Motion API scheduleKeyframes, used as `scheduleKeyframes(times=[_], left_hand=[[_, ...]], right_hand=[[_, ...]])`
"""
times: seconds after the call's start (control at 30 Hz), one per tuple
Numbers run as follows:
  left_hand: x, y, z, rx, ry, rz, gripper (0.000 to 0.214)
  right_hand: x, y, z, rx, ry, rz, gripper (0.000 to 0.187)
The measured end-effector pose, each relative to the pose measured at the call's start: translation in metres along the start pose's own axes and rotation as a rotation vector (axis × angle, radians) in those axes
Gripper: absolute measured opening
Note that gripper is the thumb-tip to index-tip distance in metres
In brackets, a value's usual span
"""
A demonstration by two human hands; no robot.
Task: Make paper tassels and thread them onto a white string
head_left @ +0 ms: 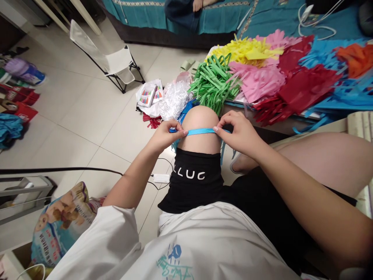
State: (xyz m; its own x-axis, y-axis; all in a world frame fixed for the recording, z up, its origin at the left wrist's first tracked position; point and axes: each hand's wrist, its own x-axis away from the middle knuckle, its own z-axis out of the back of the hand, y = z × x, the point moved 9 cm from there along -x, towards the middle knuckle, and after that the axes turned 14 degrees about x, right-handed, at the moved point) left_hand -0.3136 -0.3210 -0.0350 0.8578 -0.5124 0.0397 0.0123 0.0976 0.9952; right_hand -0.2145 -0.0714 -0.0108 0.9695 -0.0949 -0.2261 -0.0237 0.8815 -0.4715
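Note:
A narrow bright blue strip [201,132], perhaps ribbon or crepe paper, stretches flat across my bare left knee. My left hand [171,134] pinches its left end between thumb and fingertips. At the other end, my right hand [233,128] holds the strip in a similar pinch. Behind the knee lie a pile of green fringed strips [215,83] and a bundle of shiny white strips [175,99]. More blue material hangs beside my leg, partly hidden by it.
Yellow [244,50], pink [259,79] and red fringed bundles [305,91] cover the table at right. A white folding chair [116,62] stands on the tiles. Printed packets [147,94] lie nearby. A power strip [161,178] with cables and a printed bag [64,221] are at left. Another person's foot shows on the sofa.

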Motion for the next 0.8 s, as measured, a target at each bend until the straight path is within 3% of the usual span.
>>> scheduleKeyframes(times=[0.13, 0.37, 0.67, 0.8], left_hand=[[-0.002, 0.002, -0.001, 0.026, -0.009, 0.054, 0.051], [-0.004, -0.012, -0.005, 0.153, -0.055, 0.164, 0.059], [-0.002, -0.007, -0.003, 0.165, -0.019, 0.214, 0.055], [-0.003, -0.006, -0.001, 0.148, -0.017, 0.21, 0.051]], right_hand=[[0.001, 0.004, -0.003, -0.01, 0.003, -0.049, 0.018], [-0.004, 0.017, -0.024, -0.427, -0.157, -0.142, 0.025], [-0.006, 0.019, -0.014, -0.177, -0.218, -0.246, 0.018], [-0.008, 0.016, -0.012, -0.149, -0.286, -0.202, 0.017]])
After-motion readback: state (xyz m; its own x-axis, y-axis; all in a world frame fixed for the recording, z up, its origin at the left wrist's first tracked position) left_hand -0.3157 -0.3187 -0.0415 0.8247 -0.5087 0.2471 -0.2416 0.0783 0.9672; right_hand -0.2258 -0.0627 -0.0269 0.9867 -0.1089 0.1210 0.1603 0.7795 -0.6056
